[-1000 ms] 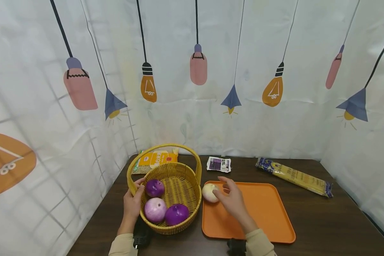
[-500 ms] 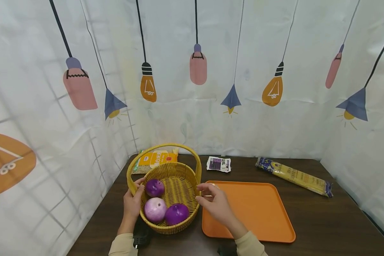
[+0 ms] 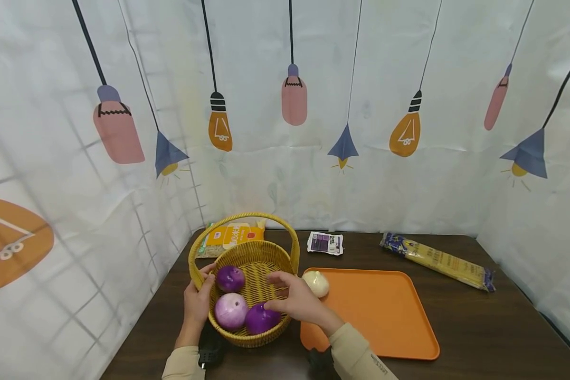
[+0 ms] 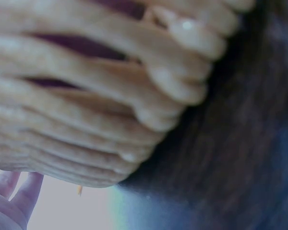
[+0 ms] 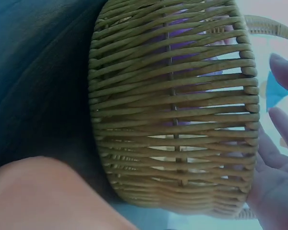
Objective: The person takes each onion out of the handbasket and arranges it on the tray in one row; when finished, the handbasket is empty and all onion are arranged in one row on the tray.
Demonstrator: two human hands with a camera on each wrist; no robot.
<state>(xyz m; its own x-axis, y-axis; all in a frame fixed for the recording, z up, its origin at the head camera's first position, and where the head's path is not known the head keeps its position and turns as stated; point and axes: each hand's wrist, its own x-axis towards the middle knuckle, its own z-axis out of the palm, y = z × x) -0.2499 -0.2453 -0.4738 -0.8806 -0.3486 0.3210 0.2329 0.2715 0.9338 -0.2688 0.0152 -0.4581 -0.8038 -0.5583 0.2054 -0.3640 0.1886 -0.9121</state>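
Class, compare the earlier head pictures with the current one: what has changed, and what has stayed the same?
The right hand moved left, from beside the white onion on the orange tray to over the basket; nothing was visibly grasped or released. The left hand still holds the basket's left side, and the three onions inside stay put.

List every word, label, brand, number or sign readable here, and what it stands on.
"心米": seemingly, on the yellow, partly clear plastic bag at the back left; its remaining print is unclear.
Flat white-and-purple rectangular packet: print too small to read.
Long yellow-and-blue plastic packet: print too blurred.
Beige fabric right sleeve: dark lettering, too small to read surely.
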